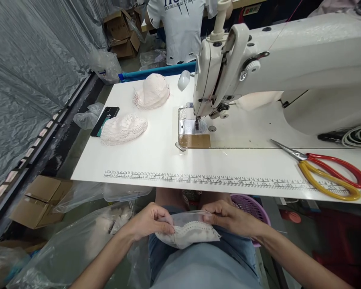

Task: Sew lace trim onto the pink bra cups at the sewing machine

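While hands [153, 222] pinch lace-trimmed cloth [193, 235] over lap [236, 247], gap separates them from table edge [168, 186].

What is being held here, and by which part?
A white lace-trimmed piece: its left side in the left hand, upper right edge in the right hand.

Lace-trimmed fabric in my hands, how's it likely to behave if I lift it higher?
Likely floppy: the lace-trimmed fabric curves softly between the left hand and right hand. It's probably light, since it looks sheer along the top. The lace trim could snag, given its fine pattern.
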A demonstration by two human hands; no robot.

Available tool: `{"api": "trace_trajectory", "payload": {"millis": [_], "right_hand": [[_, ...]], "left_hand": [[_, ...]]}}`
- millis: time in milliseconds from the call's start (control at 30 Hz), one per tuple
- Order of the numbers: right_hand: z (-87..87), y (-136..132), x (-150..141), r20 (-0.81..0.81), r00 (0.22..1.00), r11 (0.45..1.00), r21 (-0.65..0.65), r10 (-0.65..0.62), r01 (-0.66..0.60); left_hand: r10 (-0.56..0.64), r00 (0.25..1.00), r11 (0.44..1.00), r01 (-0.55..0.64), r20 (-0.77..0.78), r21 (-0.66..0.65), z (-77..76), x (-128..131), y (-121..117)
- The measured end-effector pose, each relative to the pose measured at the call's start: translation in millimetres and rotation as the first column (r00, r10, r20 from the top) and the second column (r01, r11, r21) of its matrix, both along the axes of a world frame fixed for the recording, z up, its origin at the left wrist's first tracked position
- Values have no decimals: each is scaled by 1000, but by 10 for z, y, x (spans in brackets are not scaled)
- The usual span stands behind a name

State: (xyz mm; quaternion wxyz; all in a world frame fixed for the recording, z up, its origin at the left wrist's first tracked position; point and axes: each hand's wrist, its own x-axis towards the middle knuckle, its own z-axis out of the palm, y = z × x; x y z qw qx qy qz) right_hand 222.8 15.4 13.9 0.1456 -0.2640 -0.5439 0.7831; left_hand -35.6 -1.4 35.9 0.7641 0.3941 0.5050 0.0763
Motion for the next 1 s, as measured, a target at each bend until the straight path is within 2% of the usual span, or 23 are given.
{"api": "trace_trajectory", "payload": {"millis": [300, 500, 600, 733, 900, 1000], "right_hand": [[112, 42, -87, 84, 996, 999, 38, -23, 20], [177, 28, -260, 14, 1000, 996, -86, -9, 10], [306, 86, -320, 49, 998, 994, -92, -51, 55], [560, 277, -404, 19, 997, 993, -88, -81, 82], [741, 548, -547, 19, 988, 988, 29, -151, 151], [823, 676, -608, -3, 987, 983, 87, -164, 163]], "left_hand": [[23, 1000, 1000, -23, 21, 18, 25, -101, 21], [82, 995, 996, -84, 56, 26, 50, -183, -9], [124, 988, 990, -130, 96, 59, 152, -250, 5], [202, 967, 965, -224, 157, 134, 301, -330, 66], [311, 922, 918, -354, 231, 177, 347, -365, 195], [328, 911, 897, -383, 252, 220, 382, -375, 349]]}}
